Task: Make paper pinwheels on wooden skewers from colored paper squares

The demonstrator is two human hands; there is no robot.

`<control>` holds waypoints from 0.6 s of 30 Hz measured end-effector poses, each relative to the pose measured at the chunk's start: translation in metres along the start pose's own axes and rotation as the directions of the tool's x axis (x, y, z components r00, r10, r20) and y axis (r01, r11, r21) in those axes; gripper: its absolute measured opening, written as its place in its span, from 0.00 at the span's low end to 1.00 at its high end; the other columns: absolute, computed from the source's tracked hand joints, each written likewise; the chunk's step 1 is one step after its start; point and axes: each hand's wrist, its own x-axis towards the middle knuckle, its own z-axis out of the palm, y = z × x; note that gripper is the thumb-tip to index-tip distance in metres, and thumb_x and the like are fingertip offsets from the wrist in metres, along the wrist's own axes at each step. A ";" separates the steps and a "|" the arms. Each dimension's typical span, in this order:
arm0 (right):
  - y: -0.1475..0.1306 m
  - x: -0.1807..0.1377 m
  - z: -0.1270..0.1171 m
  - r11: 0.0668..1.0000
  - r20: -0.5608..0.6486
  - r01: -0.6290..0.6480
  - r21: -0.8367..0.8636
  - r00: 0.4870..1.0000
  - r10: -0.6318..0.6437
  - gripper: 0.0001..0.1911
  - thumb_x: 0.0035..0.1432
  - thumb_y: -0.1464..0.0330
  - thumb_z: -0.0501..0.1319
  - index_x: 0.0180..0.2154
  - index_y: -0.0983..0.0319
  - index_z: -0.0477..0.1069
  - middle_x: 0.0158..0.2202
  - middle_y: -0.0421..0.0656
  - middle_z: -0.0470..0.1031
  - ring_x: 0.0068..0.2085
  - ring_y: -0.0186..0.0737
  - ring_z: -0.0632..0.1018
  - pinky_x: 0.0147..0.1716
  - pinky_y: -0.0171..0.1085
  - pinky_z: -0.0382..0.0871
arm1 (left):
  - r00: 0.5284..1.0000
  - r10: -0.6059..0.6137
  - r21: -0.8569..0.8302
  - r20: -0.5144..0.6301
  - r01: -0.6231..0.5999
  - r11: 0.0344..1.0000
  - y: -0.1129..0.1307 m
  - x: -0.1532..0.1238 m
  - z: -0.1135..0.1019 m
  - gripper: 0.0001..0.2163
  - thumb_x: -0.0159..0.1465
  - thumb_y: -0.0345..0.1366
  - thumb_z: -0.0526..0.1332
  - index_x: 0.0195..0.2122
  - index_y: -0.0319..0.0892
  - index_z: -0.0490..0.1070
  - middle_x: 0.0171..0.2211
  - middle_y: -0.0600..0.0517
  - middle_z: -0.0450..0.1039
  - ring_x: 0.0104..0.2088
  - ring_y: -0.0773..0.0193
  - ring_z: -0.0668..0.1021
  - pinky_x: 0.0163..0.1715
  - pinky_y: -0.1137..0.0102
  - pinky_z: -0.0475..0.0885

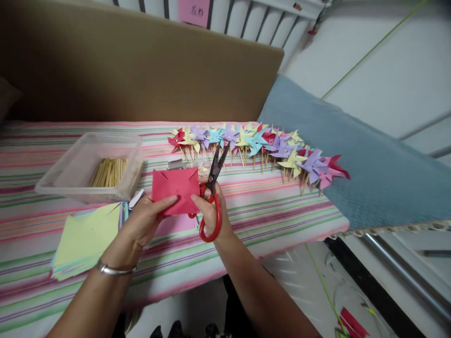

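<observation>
A red paper square [175, 189] with cuts at its corners is held up over the striped table. My left hand [145, 220] pinches its lower left edge with thumb and fingers closed. My right hand [208, 210] touches the square's right edge and grips red-handled scissors [212, 197], whose black blades point up and stand slightly apart. A silver bangle sits on my left wrist.
A clear plastic tub [88, 166] holding wooden sticks [108, 172] stands at the left. A stack of coloured paper sheets [84, 239] lies near the front left. A row of finished paper pinwheels [260, 148] stretches across the striped cloth [268, 211] onto a blue cushion [369, 159]. Cardboard stands behind.
</observation>
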 end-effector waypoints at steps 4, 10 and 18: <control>-0.003 -0.004 0.004 0.999 0.047 -0.038 -0.017 0.998 0.039 0.17 0.47 0.69 0.61 0.42 0.58 0.63 0.27 0.33 0.62 0.23 0.28 0.65 0.23 0.31 0.62 | 0.992 0.085 0.031 -0.097 -0.083 0.996 0.001 0.001 -0.003 0.16 0.44 0.32 0.73 0.36 0.39 0.76 0.34 0.49 0.79 0.33 0.61 0.78 0.34 0.70 0.74; 0.002 -0.010 0.002 0.985 0.253 -0.047 -0.164 0.964 0.088 0.20 0.50 0.72 0.59 0.47 0.58 0.63 0.30 0.37 0.70 0.29 0.33 0.73 0.29 0.33 0.67 | 0.955 0.199 0.139 -0.222 -0.170 0.975 0.022 0.001 -0.028 0.13 0.40 0.33 0.74 0.25 0.36 0.73 0.20 0.52 0.73 0.18 0.68 0.71 0.17 0.74 0.65; -0.009 -0.024 0.006 0.864 0.483 -0.049 -0.501 0.813 0.326 0.15 0.53 0.64 0.61 0.43 0.61 0.70 0.25 0.36 0.66 0.25 0.30 0.68 0.25 0.31 0.62 | 0.919 0.291 0.072 -0.265 -0.282 0.957 0.055 -0.010 -0.059 0.16 0.43 0.32 0.73 0.34 0.36 0.76 0.32 0.49 0.79 0.30 0.63 0.78 0.34 0.70 0.74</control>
